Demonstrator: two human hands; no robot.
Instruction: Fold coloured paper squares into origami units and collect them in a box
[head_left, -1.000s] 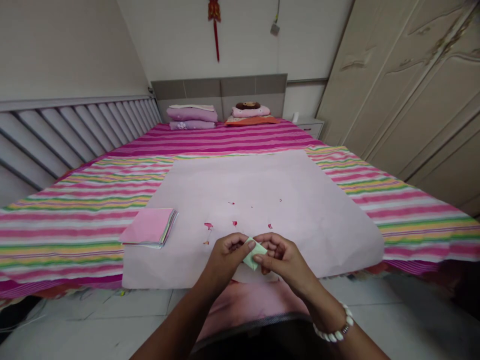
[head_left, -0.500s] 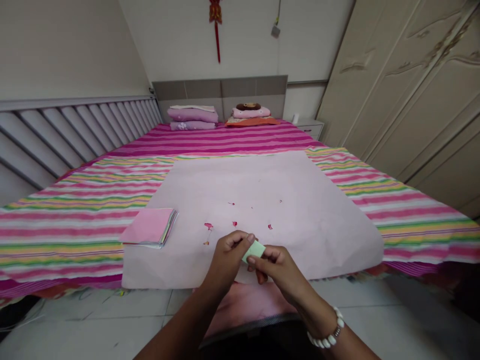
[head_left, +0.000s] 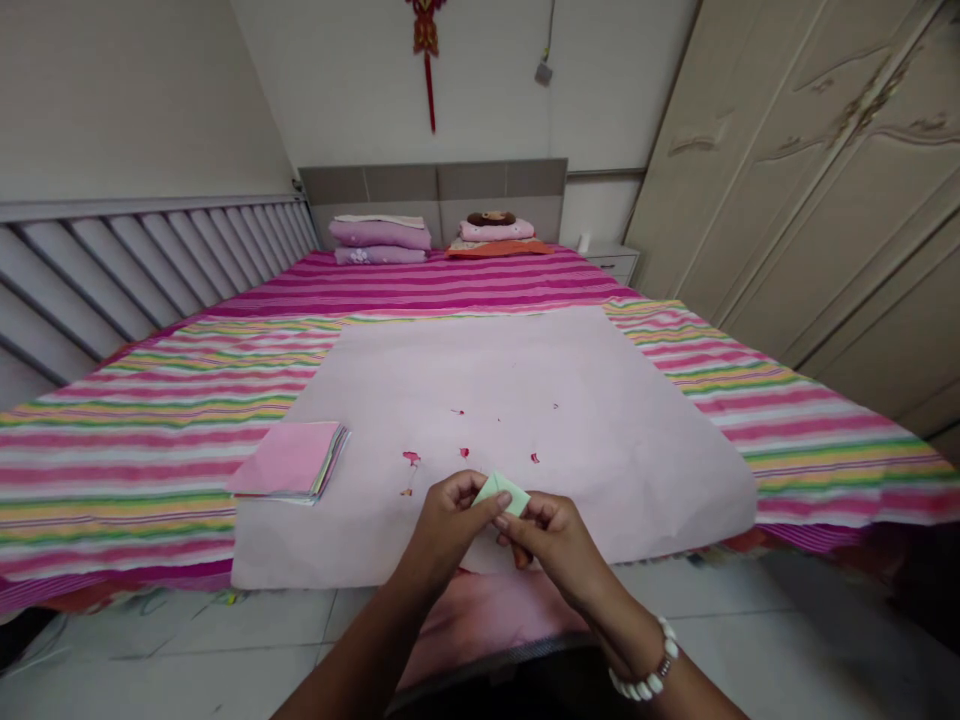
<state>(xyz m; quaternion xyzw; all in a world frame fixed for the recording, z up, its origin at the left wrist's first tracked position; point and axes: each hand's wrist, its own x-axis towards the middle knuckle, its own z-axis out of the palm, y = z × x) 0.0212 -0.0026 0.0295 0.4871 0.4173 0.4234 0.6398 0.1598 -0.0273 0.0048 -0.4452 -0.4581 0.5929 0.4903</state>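
Observation:
A small piece of folded light-green paper (head_left: 504, 490) is held up over the front part of a large pale sheet (head_left: 645, 450). My left hand (head_left: 459, 515) pinches its left side, thumb lying across the front. On the right side, my right hand (head_left: 547, 535) grips the lower edge between thumb and fingers, with a beaded bracelet (head_left: 651, 672) on that wrist. A fold line shows on the paper's upper face. Some of the fingers behind it are hidden.
A stack of coloured paper (head_left: 289, 460), pink on top, lies at the sheet's left. Several small red marks or scraps (head_left: 411, 458) dot the sheet. Beyond are a striped bedspread (head_left: 420, 285), folded bedding (head_left: 381, 238) and a headboard (head_left: 435, 185). A wardrobe (head_left: 810, 200) stands to the right.
More of the green paper's face now shows between my hands, with a fold line on it. My left thumb has shifted lower across the paper. The view has moved slightly.

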